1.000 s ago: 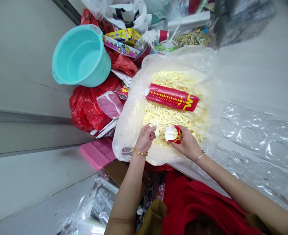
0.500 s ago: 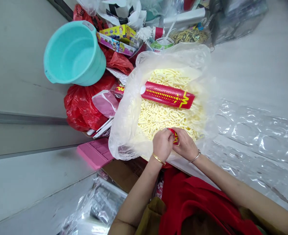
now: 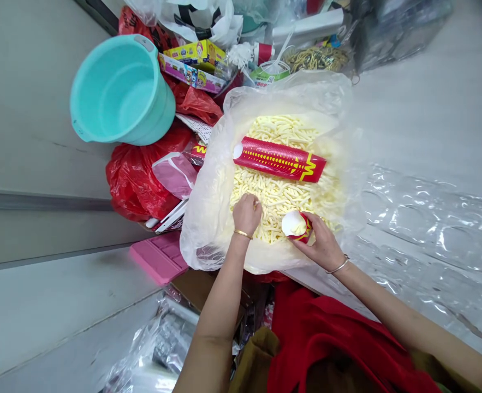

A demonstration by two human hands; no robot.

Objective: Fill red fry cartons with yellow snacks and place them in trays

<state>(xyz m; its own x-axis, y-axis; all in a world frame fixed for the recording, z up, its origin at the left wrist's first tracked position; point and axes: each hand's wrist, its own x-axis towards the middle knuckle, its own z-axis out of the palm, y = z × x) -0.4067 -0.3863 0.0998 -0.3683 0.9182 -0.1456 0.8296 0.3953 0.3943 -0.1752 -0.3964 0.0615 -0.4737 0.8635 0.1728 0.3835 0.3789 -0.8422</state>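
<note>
A whitish plastic bag point(image 3: 206, 218) lies open around a heap of pale yellow fry-shaped sticks point(image 3: 275, 202). Across the heap rests a long nested stack of red fry cartons point(image 3: 279, 158) with yellow markings. My right hand point(image 3: 322, 243) grips a single fry carton point(image 3: 293, 224), its white inside facing up and a few pale sticks showing in it. To the left of that carton, my left hand point(image 3: 247, 214) is low over the sticks with fingers curled together. Whatever those fingers hold is too small to make out.
A turquoise basin point(image 3: 122, 90) stands at upper left, above red plastic bags point(image 3: 142, 180). A pink tray point(image 3: 159, 256) sits left of the bag. Small boxes point(image 3: 195, 57), a lidded cup point(image 3: 269, 71) and rubber bands point(image 3: 318, 59) lie behind. Clear plastic sheeting point(image 3: 429, 213) spreads to the right.
My hands were together at the carton; now my left hand has moved left and down to the sticks. My right hand keeps the carton, now turned with its opening in view.
</note>
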